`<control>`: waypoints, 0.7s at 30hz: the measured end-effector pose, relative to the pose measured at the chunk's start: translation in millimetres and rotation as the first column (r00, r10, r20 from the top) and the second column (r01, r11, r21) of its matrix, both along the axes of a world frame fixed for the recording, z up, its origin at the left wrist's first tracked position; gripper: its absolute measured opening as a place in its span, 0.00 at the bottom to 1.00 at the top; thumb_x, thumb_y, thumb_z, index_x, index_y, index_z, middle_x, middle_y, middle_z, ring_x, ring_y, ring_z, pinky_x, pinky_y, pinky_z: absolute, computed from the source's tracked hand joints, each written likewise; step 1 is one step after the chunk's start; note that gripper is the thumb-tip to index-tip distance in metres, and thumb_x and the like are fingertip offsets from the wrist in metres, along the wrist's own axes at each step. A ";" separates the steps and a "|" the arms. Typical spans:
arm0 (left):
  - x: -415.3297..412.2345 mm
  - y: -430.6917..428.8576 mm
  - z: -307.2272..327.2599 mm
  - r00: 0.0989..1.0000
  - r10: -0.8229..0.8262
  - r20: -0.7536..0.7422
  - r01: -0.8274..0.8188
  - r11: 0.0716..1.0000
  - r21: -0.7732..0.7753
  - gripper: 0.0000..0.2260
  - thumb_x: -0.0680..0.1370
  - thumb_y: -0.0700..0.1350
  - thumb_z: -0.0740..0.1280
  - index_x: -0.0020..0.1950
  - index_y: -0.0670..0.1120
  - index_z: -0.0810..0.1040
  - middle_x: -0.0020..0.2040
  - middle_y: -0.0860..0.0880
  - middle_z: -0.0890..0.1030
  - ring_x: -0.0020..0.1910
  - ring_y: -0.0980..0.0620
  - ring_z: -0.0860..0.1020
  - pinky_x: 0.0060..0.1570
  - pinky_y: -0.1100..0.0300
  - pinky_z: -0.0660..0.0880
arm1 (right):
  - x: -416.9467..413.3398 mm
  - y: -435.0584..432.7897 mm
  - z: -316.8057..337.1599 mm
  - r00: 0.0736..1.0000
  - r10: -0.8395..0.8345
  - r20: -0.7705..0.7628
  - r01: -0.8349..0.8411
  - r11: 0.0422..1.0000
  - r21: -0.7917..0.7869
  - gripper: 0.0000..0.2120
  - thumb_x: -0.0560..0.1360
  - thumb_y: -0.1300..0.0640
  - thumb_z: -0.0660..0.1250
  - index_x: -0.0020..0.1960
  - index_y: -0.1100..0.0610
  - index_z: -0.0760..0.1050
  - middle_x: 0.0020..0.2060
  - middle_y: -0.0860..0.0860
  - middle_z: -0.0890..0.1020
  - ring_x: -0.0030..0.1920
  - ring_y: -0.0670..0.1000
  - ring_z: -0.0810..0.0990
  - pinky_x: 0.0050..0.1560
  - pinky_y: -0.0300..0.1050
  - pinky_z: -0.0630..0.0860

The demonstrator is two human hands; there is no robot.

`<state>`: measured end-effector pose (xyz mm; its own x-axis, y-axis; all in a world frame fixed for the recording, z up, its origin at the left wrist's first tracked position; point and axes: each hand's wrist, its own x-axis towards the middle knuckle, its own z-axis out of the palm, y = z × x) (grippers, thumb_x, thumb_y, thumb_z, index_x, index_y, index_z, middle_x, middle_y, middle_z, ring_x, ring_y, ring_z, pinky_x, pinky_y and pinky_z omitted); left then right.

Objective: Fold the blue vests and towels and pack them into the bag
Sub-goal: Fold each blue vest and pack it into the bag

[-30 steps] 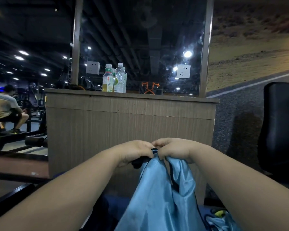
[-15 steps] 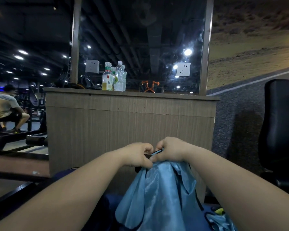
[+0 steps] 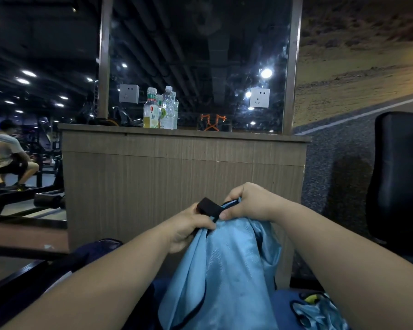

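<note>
Though the plastic bottles [image 3: 161, 110] on the brown wooden counter [image 3: 184, 163] carry labels, their writing is too small to read. A shiny light-blue vest with dark trim [image 3: 224, 270] hangs from both hands: left hand [image 3: 188, 226] grips its top, right hand [image 3: 248, 203] pinches the trimmed edge.

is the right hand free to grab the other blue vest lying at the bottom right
Probably not: the right hand pinches the top of the held-up vest, as does the left hand. The other vest lies uncovered low on that side, so letting go should clear the way.
</note>
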<state>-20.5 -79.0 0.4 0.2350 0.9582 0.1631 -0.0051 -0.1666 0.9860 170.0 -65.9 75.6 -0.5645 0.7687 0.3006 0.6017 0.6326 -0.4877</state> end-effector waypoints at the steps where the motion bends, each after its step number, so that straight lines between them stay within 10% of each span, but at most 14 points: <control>1: 0.1 -1.5 -3.1 0.999 -0.010 0.033 0.012 0.998 -0.069 0.30 0.58 0.41 0.73 0.60 0.42 0.75 0.49 0.40 0.81 0.46 0.45 0.81 0.48 0.52 0.78 | 1.6 -0.3 1.4 1.000 -0.003 -0.014 0.003 1.000 -0.009 0.07 0.67 0.52 0.79 0.43 0.50 0.84 0.41 0.44 0.84 0.43 0.41 0.82 0.43 0.35 0.76; 5: -2.7 -10.2 -11.9 0.994 -0.105 0.008 0.101 0.940 -0.325 0.18 0.64 0.42 0.68 0.52 0.40 0.81 0.43 0.41 0.82 0.39 0.46 0.80 0.46 0.53 0.77 | 6.6 1.4 3.6 0.999 -0.031 -0.024 0.031 0.999 -0.011 0.07 0.67 0.50 0.79 0.42 0.50 0.84 0.42 0.45 0.84 0.45 0.43 0.82 0.46 0.38 0.78; 14: -5.5 -7.3 -3.3 0.956 -0.073 -0.284 0.020 0.983 -0.183 0.17 0.65 0.45 0.71 0.52 0.42 0.82 0.46 0.43 0.84 0.42 0.47 0.82 0.45 0.57 0.78 | 11.9 8.3 -3.5 0.998 -0.069 0.013 0.069 0.998 -0.004 0.06 0.66 0.49 0.79 0.39 0.47 0.82 0.39 0.42 0.83 0.44 0.44 0.82 0.46 0.40 0.76; 21: -4.8 -8.5 2.5 0.577 0.241 -0.781 -0.165 0.970 0.178 0.01 0.71 0.43 0.66 0.41 0.48 0.77 0.38 0.52 0.78 0.37 0.55 0.77 0.36 0.62 0.72 | 13.0 13.0 -14.6 0.929 -0.254 0.268 0.207 0.959 0.193 0.14 0.68 0.39 0.74 0.49 0.45 0.81 0.44 0.41 0.82 0.47 0.44 0.79 0.50 0.46 0.77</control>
